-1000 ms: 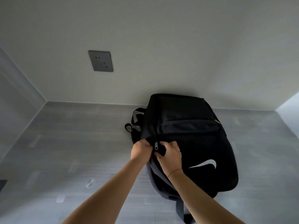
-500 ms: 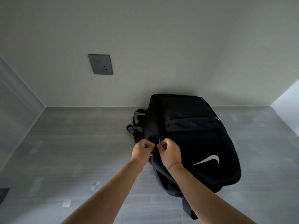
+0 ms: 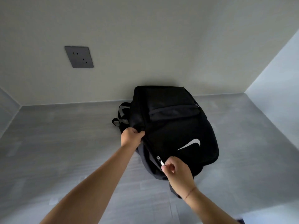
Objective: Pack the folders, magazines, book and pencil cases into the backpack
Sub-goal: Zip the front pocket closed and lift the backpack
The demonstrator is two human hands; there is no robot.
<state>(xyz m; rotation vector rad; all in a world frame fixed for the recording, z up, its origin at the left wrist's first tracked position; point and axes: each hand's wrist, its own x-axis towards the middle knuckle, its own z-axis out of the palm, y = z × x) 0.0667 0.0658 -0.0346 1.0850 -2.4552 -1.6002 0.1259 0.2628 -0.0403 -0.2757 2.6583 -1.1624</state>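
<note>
The black backpack (image 3: 174,126) is lying at the counter's (image 3: 64,143) back edge, against the wall (image 3: 161,46); our left hand (image 3: 131,137) is gripping its side fabric, while our right hand (image 3: 176,168) is pinching its zipper pull (image 3: 161,161).

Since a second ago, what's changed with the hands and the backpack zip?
The right hand, pinching the zipper pull, has drawn it along the side of the backpack toward the person, away from the left hand; the two hands were together before. The left hand still grips the fabric at about the same spot. The backpack still lies against the wall on the grey surface.
</note>
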